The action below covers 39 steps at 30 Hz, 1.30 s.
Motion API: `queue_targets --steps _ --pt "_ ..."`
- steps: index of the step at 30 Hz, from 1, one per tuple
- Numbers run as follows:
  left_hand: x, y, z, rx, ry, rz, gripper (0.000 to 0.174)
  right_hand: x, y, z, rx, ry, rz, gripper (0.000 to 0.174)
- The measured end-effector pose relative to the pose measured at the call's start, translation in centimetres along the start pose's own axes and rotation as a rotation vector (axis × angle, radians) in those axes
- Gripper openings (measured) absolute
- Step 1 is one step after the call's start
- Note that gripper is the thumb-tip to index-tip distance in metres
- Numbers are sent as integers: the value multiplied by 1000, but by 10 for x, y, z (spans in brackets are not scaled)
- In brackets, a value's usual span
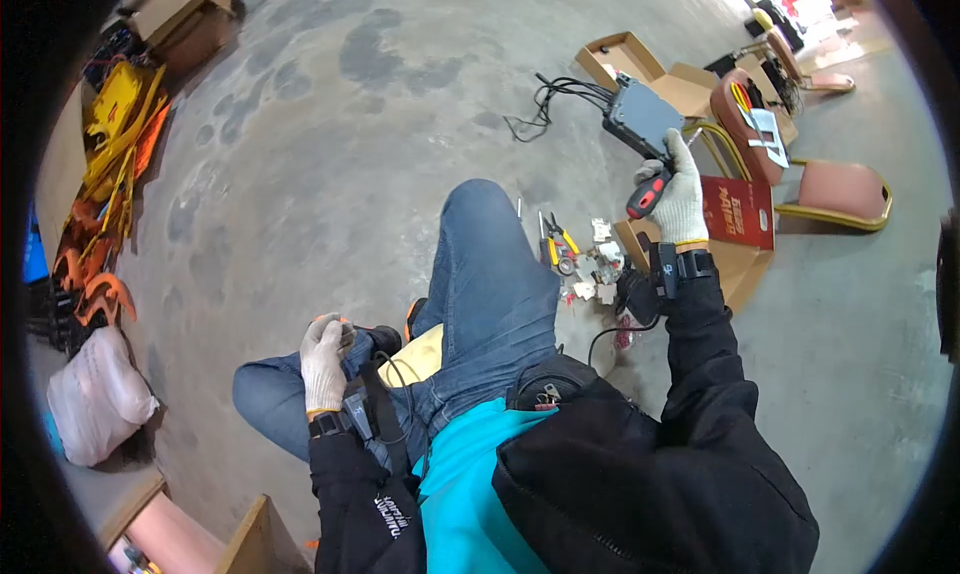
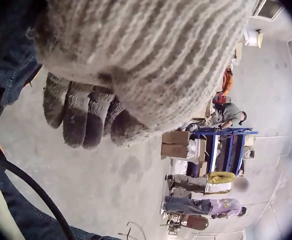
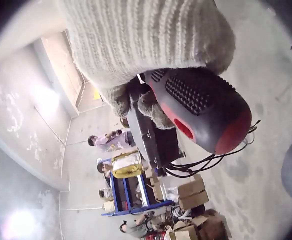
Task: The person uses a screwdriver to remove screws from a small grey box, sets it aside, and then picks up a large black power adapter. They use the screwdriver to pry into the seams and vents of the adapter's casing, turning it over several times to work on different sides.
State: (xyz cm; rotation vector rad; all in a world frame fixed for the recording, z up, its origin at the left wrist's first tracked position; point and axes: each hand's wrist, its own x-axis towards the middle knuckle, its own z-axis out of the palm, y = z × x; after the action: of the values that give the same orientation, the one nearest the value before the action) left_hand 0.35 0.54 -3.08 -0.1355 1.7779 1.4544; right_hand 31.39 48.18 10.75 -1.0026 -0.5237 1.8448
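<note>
A screwdriver [image 1: 648, 194] with a black and red handle is gripped in my gloved right hand [image 1: 682, 196]. Its thick handle [image 3: 206, 107] fills the middle of the right wrist view, butt end toward the camera. Just beyond that hand is a grey box [image 1: 643, 116] with black cables [image 1: 575, 89] running from one side; the hand overlaps its near corner in the head view. My gloved left hand [image 1: 325, 362] is over my bent leg, holding nothing visible. Its fingers [image 2: 76, 117] hang loosely curled in the left wrist view.
Pliers [image 1: 565, 236] and several small white parts [image 1: 600, 264] lie on the floor beside my knee. An open cardboard box [image 1: 745, 264] is under my right forearm, another [image 1: 690, 89] behind the grey box. Chairs [image 1: 840, 194] stand at right; yellow and orange gear [image 1: 120, 154] lines the left.
</note>
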Motion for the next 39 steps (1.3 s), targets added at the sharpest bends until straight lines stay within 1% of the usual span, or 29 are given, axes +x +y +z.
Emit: queue_targets --steps 2,4,6,8,10,12,15,19,20,22,24,26,29,32,34,36,39 --pt "3 -1 1 6 -11 -14 29 -4 -19 -17 -71 55 -94 19" --pt "4 2 2 49 -24 -30 30 -4 -44 -44 -17 65 -83 21" --pt "3 2 4 89 -33 -37 31 -11 -61 -66 -52 134 -181 22" --pt "7 1 5 88 -44 -45 32 -19 -75 -86 -35 160 -212 23" --pt "9 1 5 103 -70 -46 32 -27 -84 -108 -34 243 -227 24" --pt "14 1 5 125 -80 -43 31 -34 -85 -121 -8 279 -220 26" --pt "15 5 9 130 -74 -62 30 -48 -79 -134 -64 362 -274 29" --pt "21 6 12 149 -80 -66 27 -51 -75 -154 -144 407 -290 31" --pt "24 4 9 153 -95 -51 27 -52 -73 -159 -153 425 -266 32" --pt "24 7 10 159 -112 -34 28 -54 -70 -165 -175 459 -216 34" --pt "22 11 13 171 -106 -61 28 -57 -70 -166 -162 465 -245 34" --pt "20 13 17 168 -105 -60 28 -63 -73 -164 -216 492 -263 34" --pt "23 8 13 150 -106 -58 28 -66 -79 -172 -191 479 -300 35" --pt "22 9 14 144 -106 -51 28 -74 -80 -155 -139 511 -322 33" --pt "20 12 16 151 -103 -49 28 -75 -80 -160 -110 486 -302 32" --pt "20 13 17 152 -98 -54 27 -74 -77 -162 -108 490 -325 32" --pt "21 12 16 140 -106 -44 26 -75 -73 -166 -131 463 -291 31"
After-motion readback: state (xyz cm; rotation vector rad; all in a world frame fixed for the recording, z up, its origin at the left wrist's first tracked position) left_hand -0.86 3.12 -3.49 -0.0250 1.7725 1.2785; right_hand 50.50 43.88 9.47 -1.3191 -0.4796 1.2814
